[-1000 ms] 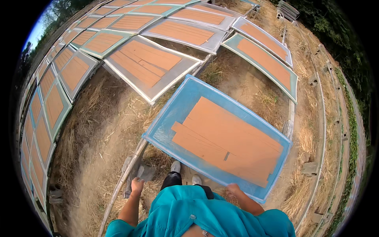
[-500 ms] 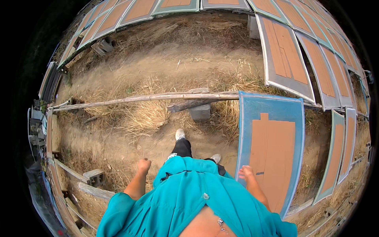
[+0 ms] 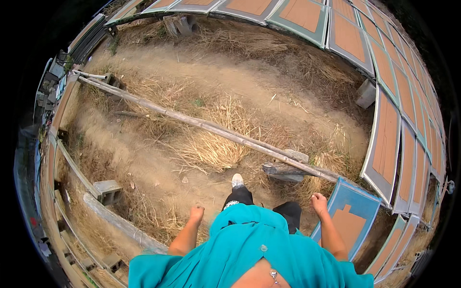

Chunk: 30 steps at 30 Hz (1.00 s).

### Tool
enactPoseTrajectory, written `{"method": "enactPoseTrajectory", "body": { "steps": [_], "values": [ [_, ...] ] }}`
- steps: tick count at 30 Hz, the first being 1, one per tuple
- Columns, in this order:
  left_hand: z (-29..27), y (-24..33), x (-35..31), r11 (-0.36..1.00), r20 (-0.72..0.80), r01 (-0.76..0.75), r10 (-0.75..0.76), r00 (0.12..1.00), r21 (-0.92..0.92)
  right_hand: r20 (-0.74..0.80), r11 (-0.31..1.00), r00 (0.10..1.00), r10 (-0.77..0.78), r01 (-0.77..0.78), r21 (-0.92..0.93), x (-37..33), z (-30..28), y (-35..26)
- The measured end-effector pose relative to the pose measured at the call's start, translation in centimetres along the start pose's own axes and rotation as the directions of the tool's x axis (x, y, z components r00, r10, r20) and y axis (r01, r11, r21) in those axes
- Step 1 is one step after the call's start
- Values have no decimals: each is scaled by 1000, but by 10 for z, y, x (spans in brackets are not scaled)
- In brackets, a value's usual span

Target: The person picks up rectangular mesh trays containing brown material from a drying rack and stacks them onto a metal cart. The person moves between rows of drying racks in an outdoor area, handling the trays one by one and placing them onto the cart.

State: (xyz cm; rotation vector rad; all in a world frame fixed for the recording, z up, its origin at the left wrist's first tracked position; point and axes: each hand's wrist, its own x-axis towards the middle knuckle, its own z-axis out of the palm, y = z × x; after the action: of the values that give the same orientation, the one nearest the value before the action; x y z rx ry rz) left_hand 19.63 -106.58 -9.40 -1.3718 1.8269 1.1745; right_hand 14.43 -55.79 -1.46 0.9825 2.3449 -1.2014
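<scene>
My left hand [image 3: 197,211] hangs in the air over the dirt path, its fingers curled in with nothing seen in them. On the other side of my body, my right hand [image 3: 319,201] is also loosely closed and seems to hold nothing. It is nearest to a blue-edged mesh frame [image 3: 370,199] carrying a brown sheet [image 3: 347,224], partly hidden behind my right forearm. One white shoe [image 3: 237,180] shows ahead of me on the path.
A long bamboo pole [image 3: 206,126] crosses in front of me, by a dark log [image 3: 283,169]. Rows of framed brown sheets [image 3: 300,18] slope along the far and right sides. A hollow concrete block [image 3: 108,191] stands left. Dry straw [image 3: 216,149] covers the ground.
My view has turned left, so the pole now slants and the blue frame sits lower and farther right. Both hands have swung slightly and stay closed.
</scene>
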Motion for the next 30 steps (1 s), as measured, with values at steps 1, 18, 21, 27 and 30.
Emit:
{"method": "enactPoseTrajectory", "body": {
  "steps": [1,18,21,27,30],
  "values": [
    [-11,-9,14,1000,-27,-3,2,1000,-26,-18,981,986,-164,161,-112,1,-1,-38],
    [-3,157,69,837,233,23,126,964,-546,-50,738,985,-166,90,-669,96,-31,-158],
    [7,187,83,813,213,75,62,975,-578,18,713,970,-242,191,-675,158,-23,-214],
    [-7,299,91,863,82,43,-1,997,-504,290,785,952,-98,253,-566,394,31,-260],
    [-20,396,83,930,-4,11,-14,1000,-368,381,914,923,59,103,-393,496,86,-282]
  ]
}}
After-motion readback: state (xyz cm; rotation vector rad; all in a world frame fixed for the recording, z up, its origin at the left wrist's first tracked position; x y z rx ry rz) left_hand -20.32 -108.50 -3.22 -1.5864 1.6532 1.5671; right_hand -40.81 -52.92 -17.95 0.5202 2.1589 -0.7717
